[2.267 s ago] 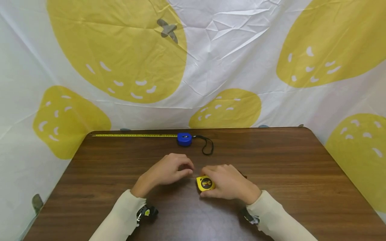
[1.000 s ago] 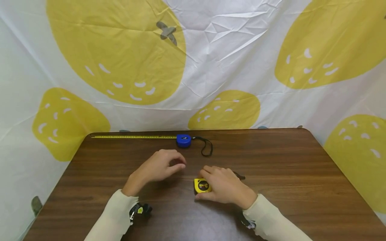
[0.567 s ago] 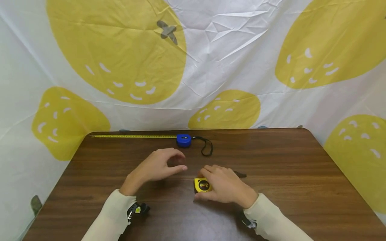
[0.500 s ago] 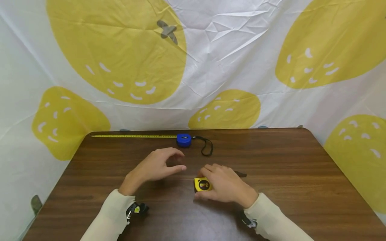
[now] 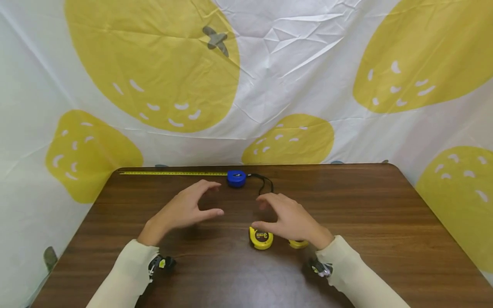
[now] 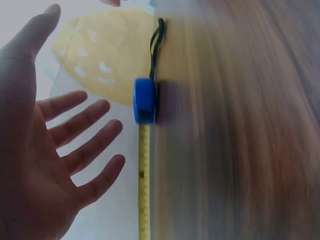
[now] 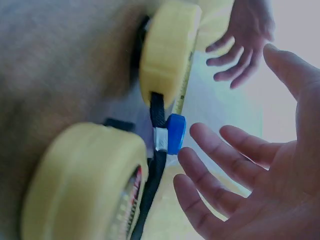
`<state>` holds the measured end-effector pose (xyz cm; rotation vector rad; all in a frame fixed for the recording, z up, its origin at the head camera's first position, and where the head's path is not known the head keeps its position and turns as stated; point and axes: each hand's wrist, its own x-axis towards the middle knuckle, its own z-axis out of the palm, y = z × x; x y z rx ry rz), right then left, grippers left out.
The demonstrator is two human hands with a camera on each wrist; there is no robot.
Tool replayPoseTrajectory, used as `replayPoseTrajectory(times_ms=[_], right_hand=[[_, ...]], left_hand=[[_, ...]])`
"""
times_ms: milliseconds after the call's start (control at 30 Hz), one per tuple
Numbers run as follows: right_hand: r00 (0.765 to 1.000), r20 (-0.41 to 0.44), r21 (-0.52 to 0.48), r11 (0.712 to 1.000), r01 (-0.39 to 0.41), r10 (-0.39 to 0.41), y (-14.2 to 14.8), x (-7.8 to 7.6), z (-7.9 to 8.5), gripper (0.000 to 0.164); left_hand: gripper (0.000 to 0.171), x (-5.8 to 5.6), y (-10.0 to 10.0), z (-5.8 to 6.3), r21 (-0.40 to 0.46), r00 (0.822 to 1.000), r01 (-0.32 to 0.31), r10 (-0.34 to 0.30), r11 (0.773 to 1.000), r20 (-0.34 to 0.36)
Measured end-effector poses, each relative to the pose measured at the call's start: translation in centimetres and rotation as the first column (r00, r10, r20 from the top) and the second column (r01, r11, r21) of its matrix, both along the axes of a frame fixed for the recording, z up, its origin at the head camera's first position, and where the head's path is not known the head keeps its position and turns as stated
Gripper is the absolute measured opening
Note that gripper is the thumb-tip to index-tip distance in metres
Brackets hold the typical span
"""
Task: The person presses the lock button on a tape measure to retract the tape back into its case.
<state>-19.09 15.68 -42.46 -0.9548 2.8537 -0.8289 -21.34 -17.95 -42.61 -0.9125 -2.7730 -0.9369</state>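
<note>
A blue tape measure [image 5: 236, 178] lies near the table's back edge, its yellow blade [image 5: 173, 173] drawn out to the left. Two yellow tape measures rest nearer to me: one [image 5: 261, 238] in plain sight, the other [image 5: 298, 244] partly hidden under my right hand [image 5: 290, 216]. That hand hovers over them, fingers spread and apart from both, as the right wrist view also shows. My left hand [image 5: 179, 209] holds nothing. It is in the air left of the yellow pair and in front of the blue one, thumb and fingers wide apart.
A black wrist strap [image 5: 265, 179] runs from the blue case to the right. In the right wrist view a black strap [image 7: 158, 135] hangs from a yellow case. Behind the brown wooden table [image 5: 385, 222] a lemon-patterned cloth [image 5: 300, 85] rises along the back and sides.
My right hand has let go of the yellow tape measure and lifted away, showing a second yellow one under it. My left hand has drawn back to the left and spread wider.
</note>
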Motion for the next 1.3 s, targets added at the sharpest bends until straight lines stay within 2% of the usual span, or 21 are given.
replayPoseTrajectory(times_ms=[167, 333, 500, 733, 967, 1300], right_hand=[[1.000, 0.026, -0.066, 0.998, 0.007, -0.005, 0.1, -1.3, 0.5, 0.071], [0.999, 0.042, -0.141, 0.990, -0.001, 0.007, 0.0, -2.8, 1.0, 0.067], [0.999, 0.038, -0.169, 0.986, 0.005, 0.001, -0.5, -4.7, 1.3, 0.063], [0.997, 0.063, -0.118, 0.992, 0.046, -0.039, -1.4, -7.0, 1.6, 0.067], [0.998, 0.045, -0.028, 0.999, 0.047, -0.046, -2.4, -9.4, 1.0, 0.073], [0.999, -0.016, 0.089, 0.995, 0.045, -0.044, -4.4, -11.1, 0.6, 0.073]], left_hand=[[0.084, -0.2, -1.7, -0.2, -0.007, 1.000, -0.017, 0.017, 1.000, -0.012], [0.088, -0.3, -3.5, -0.2, -0.016, 0.998, -0.055, 0.055, 0.998, -0.011], [0.090, -0.9, -5.1, -0.1, -0.039, 0.995, -0.104, 0.104, 0.994, -0.002], [0.090, -1.9, -7.4, 0.0, -0.067, 0.986, -0.162, 0.164, 0.984, 0.024], [0.087, -2.6, -9.7, 0.2, -0.082, 0.972, -0.226, 0.230, 0.971, 0.038], [0.081, -3.3, -11.7, 0.1, -0.079, 0.960, -0.277, 0.280, 0.958, 0.031]])
